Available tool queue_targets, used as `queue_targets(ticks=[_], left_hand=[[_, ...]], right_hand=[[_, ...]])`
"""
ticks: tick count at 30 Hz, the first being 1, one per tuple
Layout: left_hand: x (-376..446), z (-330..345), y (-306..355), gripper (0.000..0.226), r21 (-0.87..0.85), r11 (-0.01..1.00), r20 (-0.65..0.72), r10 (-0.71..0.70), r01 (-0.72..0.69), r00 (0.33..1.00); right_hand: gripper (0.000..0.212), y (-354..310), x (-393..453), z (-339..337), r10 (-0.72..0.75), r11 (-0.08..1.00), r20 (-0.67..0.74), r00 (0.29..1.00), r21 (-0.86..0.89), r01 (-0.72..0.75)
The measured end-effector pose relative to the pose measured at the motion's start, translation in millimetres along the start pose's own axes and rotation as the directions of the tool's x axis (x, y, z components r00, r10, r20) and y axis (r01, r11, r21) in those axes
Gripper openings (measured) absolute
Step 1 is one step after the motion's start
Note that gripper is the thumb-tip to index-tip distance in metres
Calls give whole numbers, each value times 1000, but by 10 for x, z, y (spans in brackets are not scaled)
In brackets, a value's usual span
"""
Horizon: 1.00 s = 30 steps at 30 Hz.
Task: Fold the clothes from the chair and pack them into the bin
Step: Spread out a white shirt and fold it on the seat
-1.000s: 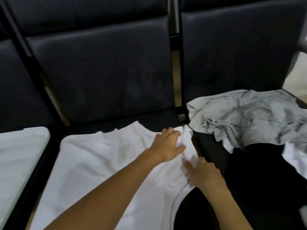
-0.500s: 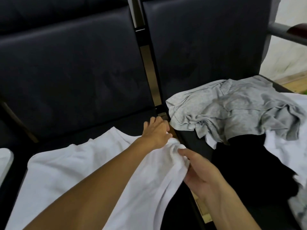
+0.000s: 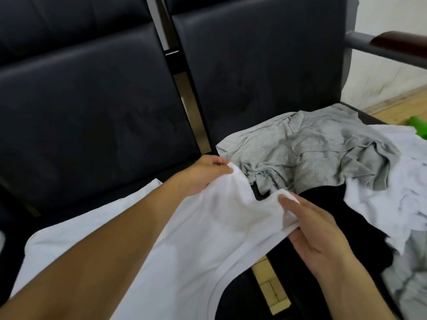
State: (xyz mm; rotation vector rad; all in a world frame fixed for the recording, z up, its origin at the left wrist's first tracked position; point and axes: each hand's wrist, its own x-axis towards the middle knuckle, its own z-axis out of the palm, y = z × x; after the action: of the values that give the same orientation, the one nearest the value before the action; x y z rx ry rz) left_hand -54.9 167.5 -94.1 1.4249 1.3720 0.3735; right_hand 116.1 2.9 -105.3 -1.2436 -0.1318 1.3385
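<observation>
One view only, head cam, so I log it as a single list.

1. White shirt (image 3: 189, 245): spread over the dark seat (image 3: 97, 181) on the left, its right edge lifted off the seat. Rounded hem or armhole trim curves at lower centre.
2. Left hand (image 3: 203, 174): fingers curled, pinching a raised corner of the white shirt at the top, just beside the grey heap. Forearm crosses the shirt diagonally.
3. Right hand (image 3: 318, 229): thumb on top, fingers under, gripping a second fold of the same shirt lower and to the right. Fabric hangs slack btwn the two hands.
4. Grey garment (image 3: 312, 153): crumpled on the right-hand seat, against the backrest.
5. Black garment (image 3: 360, 211): lies below the grey one, partly behind my right hand.
6. White crumpled clothes (image 3: 388, 188): at the right edge, overlapping grey & black items.
7. Armrest (image 3: 388, 46): top right, metal w/ dark red pad.
8. Wooden floor (image 3: 272, 289): seen thru the gap btwn seats; also far right.
9. Green object (image 3: 418, 125): small, at the right edge, can't tell what.
</observation>
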Motion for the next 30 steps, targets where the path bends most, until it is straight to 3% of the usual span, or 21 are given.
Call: queue_targets(ticks=[2,5,8,11,13,14,16,17,18,20,22,25,28,30], left_hand=[[44,-32,37,25,-98,994,49,-32,37,998],[90,22,143,39,-110,993,86,-36,45,996],[117,95,291,46,-168,986,89,-8,23,996],[160,185,447,48,-139,990,110,29,-14,994],[193,229,530,49,20,994,89,101,-103,991],[220,237,565,44,200,962,79,171,-183,982],[243,216,632,23,593,741,119,305,-314,945],[239,201,652,16,706,618,146,350,-345,925],[249,193,665,19,763,537,151,392,-359,907],[261,191,673,22,810,483,85,462,-331,883],[283,213,662,15,800,528,0,475,-285,880],[301,262,614,14,628,747,-75,335,-216,939],[256,315,587,23,381,916,-57,161,-128,985],[212,339,592,28,124,991,42,34,-39,999]], right_hand=[[12,-57,-15,-96,-213,942,-72,974,-280,185],[10,-183,-27,-276,-493,567,3,870,-757,324],[10,-198,-15,-343,-527,393,64,847,-866,310],[12,-227,-8,-347,-560,360,85,824,-871,335],[13,-276,-16,-348,-582,368,86,808,-859,357],[13,-294,-26,-351,-586,367,88,806,-858,360],[13,-307,-34,-364,-571,364,81,817,-867,341],[12,-303,-31,-372,-561,365,72,825,-873,324],[13,-304,-25,-382,-553,365,62,831,-878,309],[13,-309,-24,-388,-543,367,48,838,-884,289],[15,-318,-35,-389,-541,365,46,840,-887,284],[17,-327,-47,-391,-527,372,36,849,-888,269],[17,-335,-53,-401,-519,392,21,854,-882,260],[15,-342,-60,-404,-518,396,17,855,-882,257]])
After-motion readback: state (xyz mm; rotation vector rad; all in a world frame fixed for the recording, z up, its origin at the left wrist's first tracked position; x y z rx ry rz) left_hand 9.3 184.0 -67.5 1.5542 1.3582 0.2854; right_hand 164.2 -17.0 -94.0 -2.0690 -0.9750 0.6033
